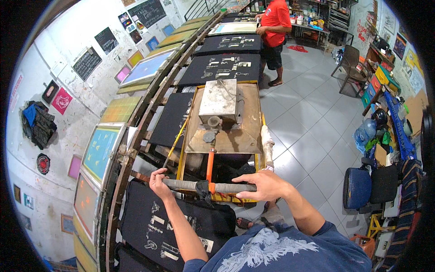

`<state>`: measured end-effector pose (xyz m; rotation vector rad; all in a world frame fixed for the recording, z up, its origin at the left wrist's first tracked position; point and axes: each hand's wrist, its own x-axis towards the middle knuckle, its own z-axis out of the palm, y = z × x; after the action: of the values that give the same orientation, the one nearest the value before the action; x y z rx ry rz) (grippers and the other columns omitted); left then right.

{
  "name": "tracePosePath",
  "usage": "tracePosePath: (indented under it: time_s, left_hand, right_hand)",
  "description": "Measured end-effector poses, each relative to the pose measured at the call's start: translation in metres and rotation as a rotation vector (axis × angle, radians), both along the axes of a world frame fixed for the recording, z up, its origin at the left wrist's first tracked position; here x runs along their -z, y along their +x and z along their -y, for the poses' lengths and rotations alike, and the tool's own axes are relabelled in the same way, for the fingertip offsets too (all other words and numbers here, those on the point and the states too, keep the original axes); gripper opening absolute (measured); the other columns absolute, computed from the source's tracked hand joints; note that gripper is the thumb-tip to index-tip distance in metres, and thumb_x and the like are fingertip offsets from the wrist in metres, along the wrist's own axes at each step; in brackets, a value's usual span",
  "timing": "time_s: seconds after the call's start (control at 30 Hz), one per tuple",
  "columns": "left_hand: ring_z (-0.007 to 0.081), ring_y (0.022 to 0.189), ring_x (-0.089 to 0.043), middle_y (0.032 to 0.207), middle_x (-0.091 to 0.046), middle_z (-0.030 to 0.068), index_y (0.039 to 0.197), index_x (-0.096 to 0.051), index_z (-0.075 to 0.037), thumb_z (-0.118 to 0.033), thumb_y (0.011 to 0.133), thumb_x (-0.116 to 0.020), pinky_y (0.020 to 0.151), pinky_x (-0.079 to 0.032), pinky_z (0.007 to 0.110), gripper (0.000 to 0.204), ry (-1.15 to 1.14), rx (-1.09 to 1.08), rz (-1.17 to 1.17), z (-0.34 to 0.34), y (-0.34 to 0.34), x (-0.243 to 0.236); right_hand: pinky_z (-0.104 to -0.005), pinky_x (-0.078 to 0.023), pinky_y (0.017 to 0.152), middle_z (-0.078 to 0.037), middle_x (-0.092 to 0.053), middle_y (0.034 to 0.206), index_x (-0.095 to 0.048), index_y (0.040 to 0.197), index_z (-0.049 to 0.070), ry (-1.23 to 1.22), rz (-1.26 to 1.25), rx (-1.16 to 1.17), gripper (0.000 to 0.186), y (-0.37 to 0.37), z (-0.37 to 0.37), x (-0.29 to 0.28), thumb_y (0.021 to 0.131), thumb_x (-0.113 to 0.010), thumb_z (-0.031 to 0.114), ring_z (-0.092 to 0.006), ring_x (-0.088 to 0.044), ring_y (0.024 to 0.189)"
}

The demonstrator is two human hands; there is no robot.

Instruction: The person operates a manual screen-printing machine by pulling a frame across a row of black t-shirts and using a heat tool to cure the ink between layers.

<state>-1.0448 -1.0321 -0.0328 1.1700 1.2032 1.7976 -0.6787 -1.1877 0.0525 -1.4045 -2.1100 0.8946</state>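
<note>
A bar handle wrapped in grey tape (pixel 183 184) runs crosswise in front of me, on a yellow-framed cart (pixel 181 166). My left hand (pixel 161 183) is closed at its left end, fingers partly hidden. Toward the other end, my right hand (pixel 265 185) holds the bar between thumb and fingers. Orange cord and black cloth are tied round the bar's middle, where an orange tube (pixel 210 165) meets it. Beyond it, the cart carries a flat tan metal panel (pixel 192 136) topped by a silvery metal box (pixel 218 100). The panel hangs over a row of printed black shirts (pixel 170 120).
More black shirts (pixel 140 213) lie below my left arm. Framed printing screens (pixel 105 144) lean along the left rail. A person in a red shirt (pixel 275 22) stands at the far end of the row. Chairs (pixel 357 188), bags and drawers line the right side of the tiled floor (pixel 312 136).
</note>
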Motion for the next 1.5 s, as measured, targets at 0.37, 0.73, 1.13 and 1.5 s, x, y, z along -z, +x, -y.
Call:
tracePosePath:
  time_s: [0.37, 0.73, 1.13, 1.5]
  left_hand:
    - [0.0151, 0.074, -0.063, 0.095, -0.073, 0.0132, 0.09, -0.069, 0.003, -0.003, 0.081, -0.053, 0.066, -0.053, 0.028, 0.018, -0.005, 0.007, 0.018, -0.0012, -0.0022, 0.0026]
    - [0.0143, 0.079, -0.065, 0.094, -0.074, 0.0113, 0.09, -0.071, 0.003, 0.0, 0.085, -0.047, 0.067, -0.054, 0.027, 0.024, -0.019, 0.028, 0.001, 0.0003, -0.0026, 0.0011]
    - [0.0149, 0.079, -0.067, 0.094, -0.074, 0.0121, 0.091, -0.071, 0.004, -0.001, 0.085, -0.048, 0.066, -0.054, 0.027, 0.024, 0.004, 0.025, -0.008, -0.0006, -0.0024, 0.0027]
    - [0.0148, 0.079, -0.066, 0.094, -0.074, 0.0122, 0.089, -0.07, 0.003, 0.0, 0.087, -0.047, 0.066, -0.054, 0.027, 0.023, 0.036, 0.029, -0.018, -0.0015, -0.003, 0.0031]
  right_hand:
    - [-0.0451, -0.056, 0.078, -0.019, -0.075, 0.095, -0.067, 0.136, 0.018, -0.037, 0.04, 0.006, 0.062, -0.0013, -0.0003, -0.0004, 0.09, -0.07, 0.06, -0.0372, -0.073, 0.085]
    - [-0.0444, -0.056, 0.077, -0.018, -0.076, 0.096, -0.068, 0.136, 0.018, -0.025, 0.026, 0.011, 0.062, -0.0017, 0.0006, -0.005, 0.09, -0.07, 0.06, -0.0377, -0.073, 0.083]
    - [-0.0433, -0.056, 0.074, -0.018, -0.076, 0.093, -0.068, 0.136, 0.018, 0.015, 0.005, 0.012, 0.06, -0.0015, 0.0006, 0.0025, 0.09, -0.071, 0.058, -0.0359, -0.073, 0.08]
    - [-0.0433, -0.056, 0.073, -0.018, -0.075, 0.088, -0.068, 0.136, 0.02, 0.02, 0.016, 0.022, 0.06, -0.0033, 0.001, 0.0007, 0.09, -0.071, 0.058, -0.0362, -0.072, 0.076]
